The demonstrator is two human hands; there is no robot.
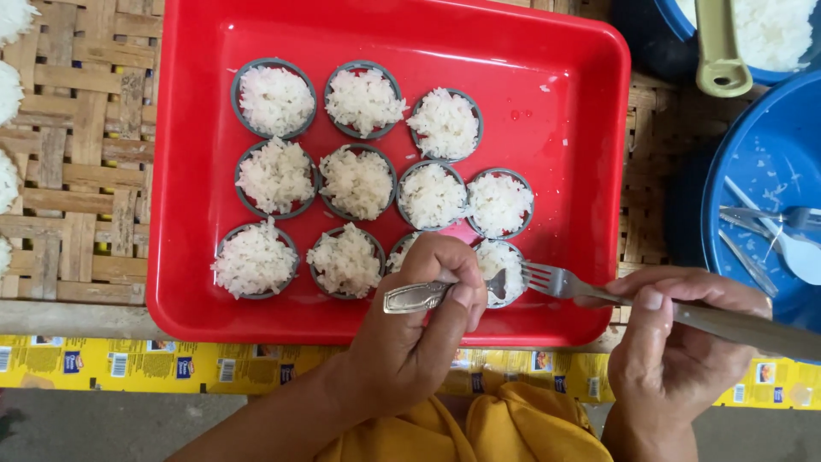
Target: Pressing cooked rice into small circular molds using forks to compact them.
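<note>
1. A red tray (590,128) sits on a woven bamboo surface (77,171) and carries eleven small round grey moulds (275,98), each heaped with white rice, in three rows.
2. The left hand (419,334) reaches over the tray's near rim. Its fingers (462,274) are curled tight round the metal handle of a spoon (428,295), thumb pressed on top; the handle end points left.
3. The spoon's bowl lies at the near-right mould (505,265) of the bottom row, touching its rice. The left fingers partly cover the mould just beside it (400,250).
4. The right hand (676,334) is at the tray's near-right corner. Its fingers (650,299) are closed round the handle of a fork (556,281), thumb lying along the handle.
5. The fork's tines point left and sit just beside the spoon's bowl, at the right edge of that same mould. The handle runs right, past the hand and over the tray's rim.
6. A blue basin (753,162) to the right holds more cutlery and stray rice grains.
7. Farther back, a blue bowl (676,21) holds cooked rice, with a pale green handle (718,51) resting in it.
8. Yellow cloth (505,423) shows between the forearms.
</note>
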